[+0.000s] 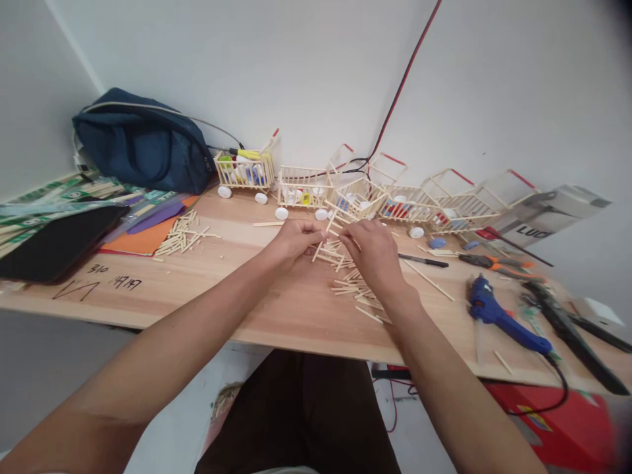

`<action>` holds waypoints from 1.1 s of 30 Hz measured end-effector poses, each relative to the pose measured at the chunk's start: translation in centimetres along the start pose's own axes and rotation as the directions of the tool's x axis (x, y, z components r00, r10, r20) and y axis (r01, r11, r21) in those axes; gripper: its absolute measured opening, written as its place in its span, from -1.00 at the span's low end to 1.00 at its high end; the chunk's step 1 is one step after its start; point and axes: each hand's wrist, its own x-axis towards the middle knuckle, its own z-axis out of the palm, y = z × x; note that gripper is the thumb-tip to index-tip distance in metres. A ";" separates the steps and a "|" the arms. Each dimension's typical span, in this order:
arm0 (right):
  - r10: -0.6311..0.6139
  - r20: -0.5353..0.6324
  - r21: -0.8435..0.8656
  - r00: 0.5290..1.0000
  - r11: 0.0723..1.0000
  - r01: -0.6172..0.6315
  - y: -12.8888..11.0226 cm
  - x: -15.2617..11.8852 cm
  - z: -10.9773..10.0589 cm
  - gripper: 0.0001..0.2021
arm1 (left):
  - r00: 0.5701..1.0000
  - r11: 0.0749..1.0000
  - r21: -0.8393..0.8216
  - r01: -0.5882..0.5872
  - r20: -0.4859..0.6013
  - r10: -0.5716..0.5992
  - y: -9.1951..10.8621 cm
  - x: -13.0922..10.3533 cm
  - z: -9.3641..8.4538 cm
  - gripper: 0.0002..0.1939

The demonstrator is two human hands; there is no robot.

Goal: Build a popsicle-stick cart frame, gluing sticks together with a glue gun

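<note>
Between my two hands, above the middle of the table, is a small frame of thin wooden sticks (336, 261). My left hand (295, 241) pinches its left side with thumb and forefinger. From the right, my right hand (371, 251) has its fingers closed at the frame's other side; the fingertips partly cover what they grip. A pile of loose short wooden sticks (356, 287) lies just below and beside my right hand. Right behind the hands stand miniature stick-built shopping carts (302, 187) with white wheels, some with red handle bars and small colourful items inside.
A blue glue gun (508, 322), orange-handled pliers (496, 263) and a black pen (423, 261) lie on the right. At left are another stick pile (182, 236), coloured paper (143, 236), a black tablet-like slab (59, 240) and a blue bag (143, 141). The table's front edge (276, 343) runs below my forearms.
</note>
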 end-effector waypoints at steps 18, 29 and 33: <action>-0.116 0.241 -0.001 0.964 0.993 0.120 1.5 2.2 -1.8 -0.87 | 0.997 0.998 0.030 0.062 0.034 -0.063 0.4 -0.2 0.3 -0.87; -0.118 0.295 -0.016 0.948 0.992 0.129 1.4 2.4 -2.3 -0.84 | 0.997 0.998 0.018 0.068 0.034 -0.068 0.2 -0.1 0.4 -0.86; -0.125 0.288 -0.015 0.949 0.991 0.135 1.0 2.0 -2.5 -0.85 | 0.997 0.998 0.020 0.068 0.033 -0.068 0.1 0.0 0.3 -0.87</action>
